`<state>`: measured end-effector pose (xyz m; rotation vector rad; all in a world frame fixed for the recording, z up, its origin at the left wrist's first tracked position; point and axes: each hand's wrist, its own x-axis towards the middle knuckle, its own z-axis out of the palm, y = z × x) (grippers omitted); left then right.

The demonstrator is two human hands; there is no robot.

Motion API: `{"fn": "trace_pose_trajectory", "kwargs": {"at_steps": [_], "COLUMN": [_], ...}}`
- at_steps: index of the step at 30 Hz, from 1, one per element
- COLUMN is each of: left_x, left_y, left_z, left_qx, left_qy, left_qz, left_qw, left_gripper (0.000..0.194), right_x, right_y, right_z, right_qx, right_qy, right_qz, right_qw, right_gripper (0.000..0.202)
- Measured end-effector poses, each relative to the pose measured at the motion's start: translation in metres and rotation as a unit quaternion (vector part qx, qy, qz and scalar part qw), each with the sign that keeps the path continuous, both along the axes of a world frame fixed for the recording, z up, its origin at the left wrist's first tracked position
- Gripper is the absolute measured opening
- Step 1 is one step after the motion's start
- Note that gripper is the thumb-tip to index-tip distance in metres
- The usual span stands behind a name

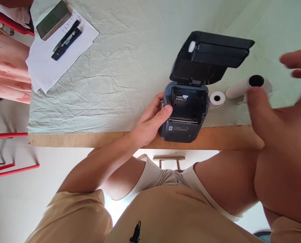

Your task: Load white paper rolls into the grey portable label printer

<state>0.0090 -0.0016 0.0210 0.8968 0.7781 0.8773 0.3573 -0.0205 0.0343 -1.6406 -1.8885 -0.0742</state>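
My left hand (154,119) grips the left side of a dark label printer (181,131) at the table's front edge, thumb over its rim. The printer's black lid (201,67) is swung up and back, showing the hollow paper bay with a small printed sticker inside. Raised at the right, close to the camera, my right hand (287,111) has its thumb and fingers apart and nothing between them; it is slightly blurred. Beyond its thumb lies a larger white paper roll (238,92) with a black core. A small white label roll (217,99) lies against the printer's right side.
Sheets of white paper (72,64) lie at the table's far left, bearing a phone (53,20) and black pens (66,44). A pale green cloth (110,84) covers the table up to its wooden front edge (77,140). Red chair parts (14,171) show at the left.
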Motion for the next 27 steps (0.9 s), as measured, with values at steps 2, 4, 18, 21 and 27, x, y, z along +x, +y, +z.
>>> {"fn": "trace_pose_trajectory", "kwargs": {"at_steps": [2,4,18,21,27], "left_x": [0.000,0.000,-0.001,0.000,0.002], "left_y": [0.000,0.000,0.001,0.000,-0.001], "left_z": [0.000,0.000,-0.006,-0.004,-0.003], "left_qx": [-0.003,-0.003,0.006,0.009,0.024], "left_qy": [-0.001,-0.003,-0.006,0.002,0.008], "left_qz": [-0.001,0.000,0.004,0.007,0.017], "left_qw": [1.000,1.000,1.000,1.000,1.000], "left_gripper": [0.073,0.073,0.075,0.074,0.074], "right_x": [0.023,0.035,-0.057,-0.082,-0.109], "right_y": [0.018,0.031,0.012,0.007,0.002], "right_z": [-0.015,-0.031,-0.013,0.010,0.026], "right_qx": [-0.019,-0.055,0.211,0.209,0.134], "right_qy": [-0.032,-0.038,0.215,0.164,0.046], "right_qz": [0.022,-0.014,0.101,0.179,0.170], "right_qw": [0.999,0.998,0.948,0.947,0.975], "right_gripper": [0.086,0.088,0.052,0.047,0.040]}}
